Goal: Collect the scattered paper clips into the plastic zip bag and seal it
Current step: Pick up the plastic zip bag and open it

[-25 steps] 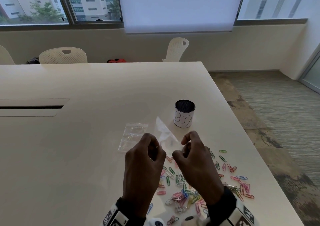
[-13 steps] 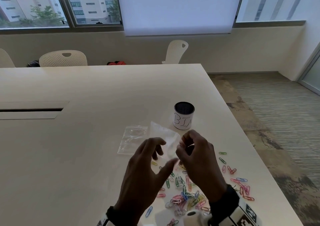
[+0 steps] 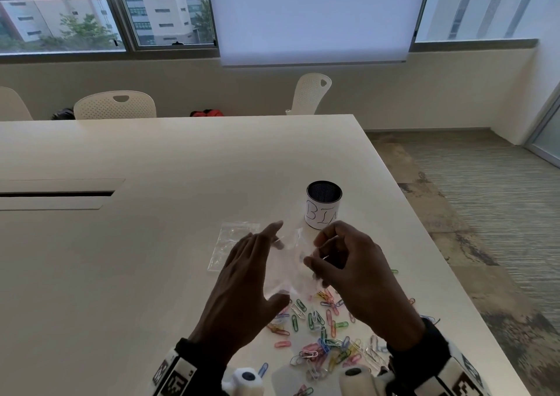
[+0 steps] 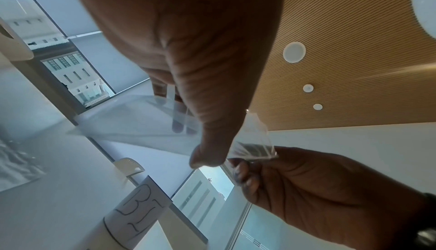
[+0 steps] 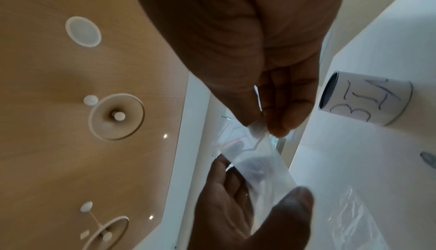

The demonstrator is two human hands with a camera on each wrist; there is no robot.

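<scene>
A clear plastic zip bag [image 3: 291,259] hangs in the air between my two hands, above the table. My right hand [image 3: 315,253] pinches its top edge between thumb and fingers [image 5: 278,123]. My left hand [image 3: 266,262] is spread beside the bag, fingers straight behind it and the thumb [image 5: 292,207] in front, apart from them. Through the plastic its fingers [image 4: 179,120] show in the left wrist view. Many coloured paper clips [image 3: 321,332] lie scattered on the table under and in front of my hands. I cannot tell whether any clip is in the bag.
A second clear bag [image 3: 233,244] lies flat on the white table [image 3: 151,274] to the left. A cup labelled BIN [image 3: 323,206] stands just beyond my hands. The table's right edge is close, with carpet below. Chairs stand at the far side.
My left hand has let go of its pinch and spread its fingers beside the bag. Both hands and the bag have moved a little away from me, towards the cup.
</scene>
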